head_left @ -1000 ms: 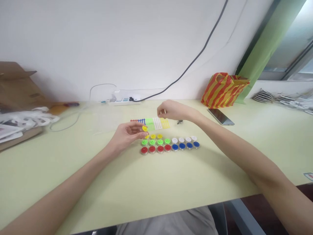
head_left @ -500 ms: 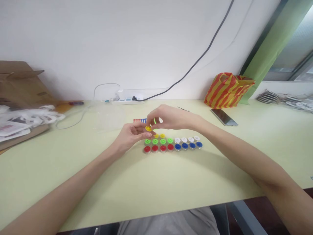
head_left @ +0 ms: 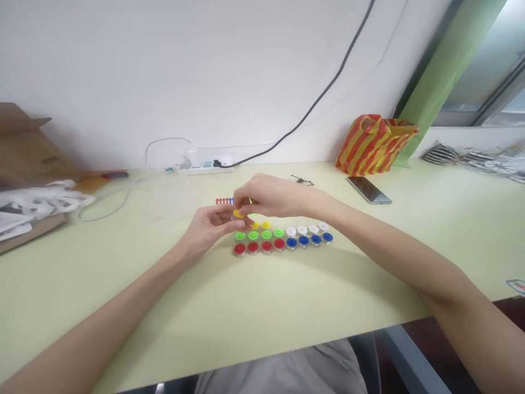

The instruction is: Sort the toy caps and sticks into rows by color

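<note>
My right hand (head_left: 273, 195) pinches a small round piece with a yellow top (head_left: 238, 214) from above. Under and beside that piece, my left hand (head_left: 208, 225) has its thumb and fingers closed on it; the lower part is hidden. Just below and right of my hands stand rows of small clear round pieces with coloured tops: yellow tops (head_left: 266, 225), green tops (head_left: 267, 235), red tops (head_left: 267, 247), white tops (head_left: 302, 231) and blue tops (head_left: 303, 241). Behind my fingers lie thin red and blue pegs (head_left: 223, 201), partly covered by my right hand.
A phone (head_left: 369, 190) lies near a striped bag (head_left: 373, 145) at the back right. Along the wall is a power strip (head_left: 205, 169) with a black cable (head_left: 311, 109). To the left are a cardboard box (head_left: 24, 148) and white plastic bags (head_left: 49, 202). A small dark item (head_left: 302, 180) lies behind my wrist.
The view has turned slightly right, so everything appears farther left. Both hands stay together at the yellow-topped piece, with little change in their grip.
</note>
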`<state>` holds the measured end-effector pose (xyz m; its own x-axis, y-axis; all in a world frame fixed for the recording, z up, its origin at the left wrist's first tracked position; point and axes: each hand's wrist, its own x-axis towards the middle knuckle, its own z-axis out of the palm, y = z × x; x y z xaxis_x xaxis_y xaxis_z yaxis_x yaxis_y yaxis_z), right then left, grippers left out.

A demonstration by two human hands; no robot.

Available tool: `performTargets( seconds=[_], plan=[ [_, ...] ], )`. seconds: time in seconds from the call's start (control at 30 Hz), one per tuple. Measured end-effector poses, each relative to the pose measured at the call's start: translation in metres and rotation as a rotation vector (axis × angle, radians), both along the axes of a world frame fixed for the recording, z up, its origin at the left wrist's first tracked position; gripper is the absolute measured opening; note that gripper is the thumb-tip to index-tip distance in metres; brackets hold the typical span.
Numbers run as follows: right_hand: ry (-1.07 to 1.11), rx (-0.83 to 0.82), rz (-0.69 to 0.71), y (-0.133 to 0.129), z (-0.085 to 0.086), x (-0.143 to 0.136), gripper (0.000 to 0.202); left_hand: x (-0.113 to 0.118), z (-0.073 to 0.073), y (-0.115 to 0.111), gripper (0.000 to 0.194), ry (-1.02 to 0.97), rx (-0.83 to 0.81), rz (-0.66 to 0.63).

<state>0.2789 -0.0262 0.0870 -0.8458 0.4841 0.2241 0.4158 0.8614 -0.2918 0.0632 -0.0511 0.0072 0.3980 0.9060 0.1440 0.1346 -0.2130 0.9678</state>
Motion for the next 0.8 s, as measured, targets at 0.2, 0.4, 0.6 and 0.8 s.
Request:
performTargets(
  seconds=[0.2,0.4,0.6,0.8],
  plan=[
    [-0.154,0.027,-0.123,0.013,0.004,0.011,0.014,0.005,0.001,-0.001,0.047,0.085,0.163,0.121],
    [-0.521,-0.121,-0.345,0.032,-0.007,0.029,0.008,0.002,-0.003,0.005,0.052,0.113,0.193,0.213],
    [-0.651,-0.228,-0.375,0.032,-0.012,0.027,0.004,0.002,-0.005,0.008,0.053,0.144,0.19,0.179],
    [-0.636,-0.229,-0.368,0.029,-0.015,0.024,0.011,0.003,-0.005,0.007,0.052,0.171,0.2,0.156]
  ],
)
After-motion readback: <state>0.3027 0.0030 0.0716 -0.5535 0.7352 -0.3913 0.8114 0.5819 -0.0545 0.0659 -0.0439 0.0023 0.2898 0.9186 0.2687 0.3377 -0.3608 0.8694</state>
